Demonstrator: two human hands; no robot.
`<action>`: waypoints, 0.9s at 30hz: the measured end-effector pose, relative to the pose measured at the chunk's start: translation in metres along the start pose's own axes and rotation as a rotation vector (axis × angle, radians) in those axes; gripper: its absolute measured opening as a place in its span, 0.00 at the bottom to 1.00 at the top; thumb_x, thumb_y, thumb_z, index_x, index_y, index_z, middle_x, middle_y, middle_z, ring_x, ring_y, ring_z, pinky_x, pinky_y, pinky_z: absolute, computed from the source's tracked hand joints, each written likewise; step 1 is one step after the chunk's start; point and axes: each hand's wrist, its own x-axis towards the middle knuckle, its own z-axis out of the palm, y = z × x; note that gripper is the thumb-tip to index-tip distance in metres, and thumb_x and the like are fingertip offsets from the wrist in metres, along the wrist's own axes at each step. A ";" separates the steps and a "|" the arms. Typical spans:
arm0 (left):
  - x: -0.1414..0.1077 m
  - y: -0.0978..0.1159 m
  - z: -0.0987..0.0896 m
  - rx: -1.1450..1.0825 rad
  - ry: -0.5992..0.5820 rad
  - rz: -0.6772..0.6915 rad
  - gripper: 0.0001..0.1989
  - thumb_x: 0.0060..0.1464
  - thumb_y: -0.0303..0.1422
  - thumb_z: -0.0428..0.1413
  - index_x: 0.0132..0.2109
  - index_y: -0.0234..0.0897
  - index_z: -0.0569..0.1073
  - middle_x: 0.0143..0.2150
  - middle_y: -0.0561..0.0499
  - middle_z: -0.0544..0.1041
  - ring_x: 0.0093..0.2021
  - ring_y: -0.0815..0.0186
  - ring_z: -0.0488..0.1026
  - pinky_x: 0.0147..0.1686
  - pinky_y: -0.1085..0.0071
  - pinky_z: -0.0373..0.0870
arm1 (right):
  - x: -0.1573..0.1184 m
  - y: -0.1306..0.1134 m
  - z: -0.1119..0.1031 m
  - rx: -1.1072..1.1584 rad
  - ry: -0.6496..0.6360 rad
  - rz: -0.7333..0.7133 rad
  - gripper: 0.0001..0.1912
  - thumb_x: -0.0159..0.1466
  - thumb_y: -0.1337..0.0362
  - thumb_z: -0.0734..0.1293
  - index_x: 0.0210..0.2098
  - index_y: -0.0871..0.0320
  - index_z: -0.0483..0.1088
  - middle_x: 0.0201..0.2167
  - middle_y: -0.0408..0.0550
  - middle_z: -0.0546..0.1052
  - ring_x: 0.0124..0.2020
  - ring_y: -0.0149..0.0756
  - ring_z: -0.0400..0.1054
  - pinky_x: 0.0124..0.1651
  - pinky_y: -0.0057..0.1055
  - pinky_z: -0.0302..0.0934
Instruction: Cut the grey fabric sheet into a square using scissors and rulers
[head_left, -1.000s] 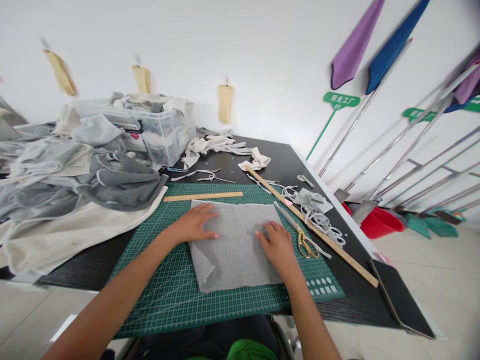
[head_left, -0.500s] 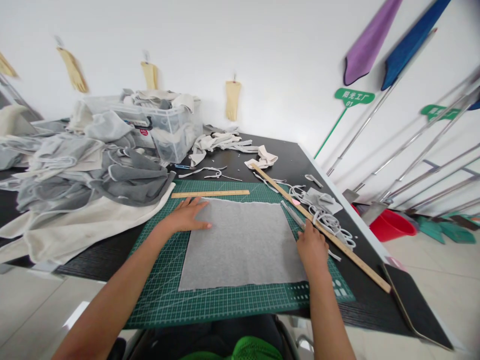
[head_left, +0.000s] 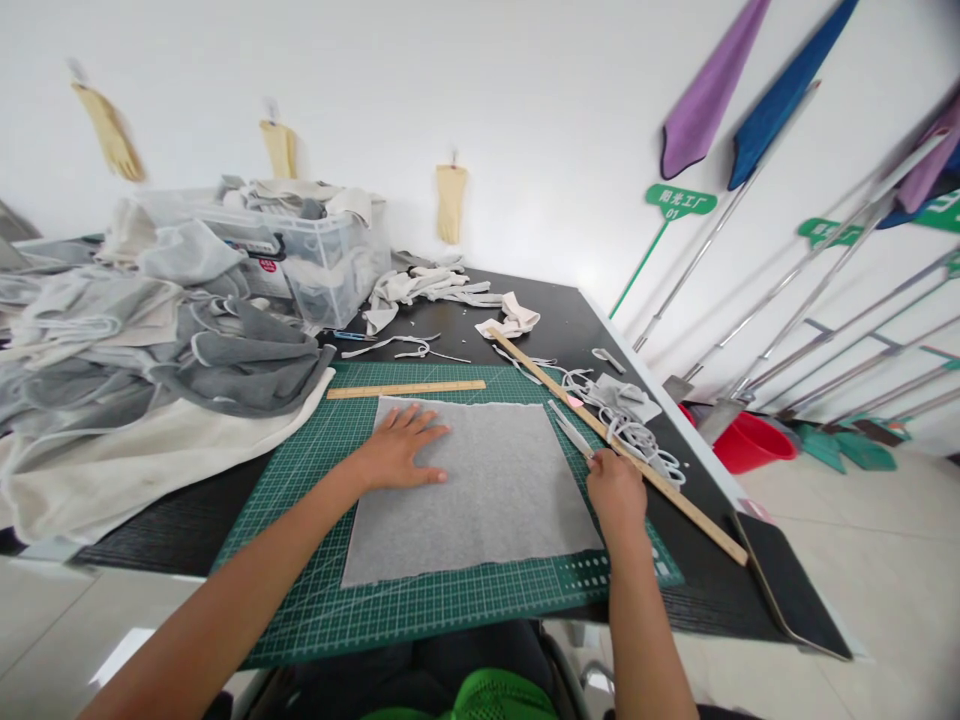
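A grey rectangle of fabric [head_left: 480, 500] lies flat on a green cutting mat [head_left: 300, 500]. My left hand [head_left: 401, 450] rests on its upper left part, palm down with fingers spread. Along the right edge of the fabric lies a narrow grey fabric strip [head_left: 570, 430], slightly apart from it. My right hand [head_left: 619, 490] is closed on the lower part of this strip. Its fingertips are partly hidden from view.
A short wooden ruler [head_left: 405, 389] lies at the mat's top; a long one [head_left: 675, 500] slants along the right. Cloth scraps [head_left: 630, 410] lie beyond it. At left are a fabric pile [head_left: 240, 360] and a clear plastic box [head_left: 330, 260]. A phone-like dark slab [head_left: 791, 585] sits at the right edge.
My left hand has slid inward onto the fabric, from its upper left edge. My right hand stays at the strip, whose tail below the hand no longer shows. The view has shifted slightly.
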 end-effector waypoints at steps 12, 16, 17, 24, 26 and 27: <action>-0.003 0.050 0.000 0.007 0.050 0.227 0.49 0.54 0.69 0.49 0.75 0.56 0.50 0.79 0.50 0.41 0.78 0.42 0.34 0.73 0.41 0.33 | 0.012 0.056 0.005 -0.005 0.035 0.161 0.22 0.73 0.64 0.55 0.61 0.60 0.71 0.55 0.63 0.75 0.56 0.58 0.69 0.55 0.52 0.61; -0.008 0.065 0.004 -0.022 -0.077 0.243 0.50 0.53 0.71 0.49 0.75 0.56 0.48 0.79 0.47 0.42 0.78 0.40 0.35 0.72 0.37 0.31 | 0.015 0.060 0.013 -0.005 0.019 0.204 0.23 0.72 0.62 0.55 0.62 0.57 0.71 0.56 0.63 0.74 0.57 0.63 0.67 0.55 0.57 0.61; -0.009 0.066 0.004 -0.023 -0.081 0.235 0.51 0.52 0.71 0.49 0.75 0.56 0.48 0.79 0.46 0.42 0.78 0.40 0.35 0.72 0.36 0.31 | 0.015 0.060 0.013 -0.002 0.016 0.209 0.23 0.73 0.61 0.55 0.61 0.56 0.71 0.56 0.63 0.74 0.57 0.64 0.67 0.54 0.57 0.61; 0.000 0.046 -0.005 -0.071 0.096 0.124 0.37 0.60 0.63 0.51 0.67 0.49 0.68 0.73 0.47 0.63 0.73 0.50 0.58 0.71 0.51 0.54 | 0.013 0.058 0.012 -0.002 0.049 0.232 0.22 0.72 0.60 0.55 0.57 0.60 0.74 0.54 0.68 0.74 0.56 0.66 0.67 0.53 0.60 0.59; 0.007 0.023 -0.012 -0.025 0.324 -0.057 0.30 0.65 0.56 0.50 0.63 0.42 0.72 0.70 0.42 0.67 0.68 0.51 0.65 0.67 0.55 0.62 | 0.013 0.049 0.010 0.003 0.115 0.183 0.22 0.73 0.58 0.57 0.56 0.61 0.74 0.54 0.68 0.74 0.56 0.65 0.67 0.54 0.58 0.59; 0.009 0.009 -0.017 0.031 0.433 -0.135 0.28 0.67 0.53 0.50 0.63 0.39 0.73 0.68 0.41 0.68 0.68 0.51 0.64 0.68 0.54 0.61 | 0.014 0.042 0.009 0.021 0.140 0.128 0.22 0.72 0.56 0.58 0.56 0.61 0.74 0.54 0.67 0.75 0.56 0.64 0.67 0.54 0.55 0.60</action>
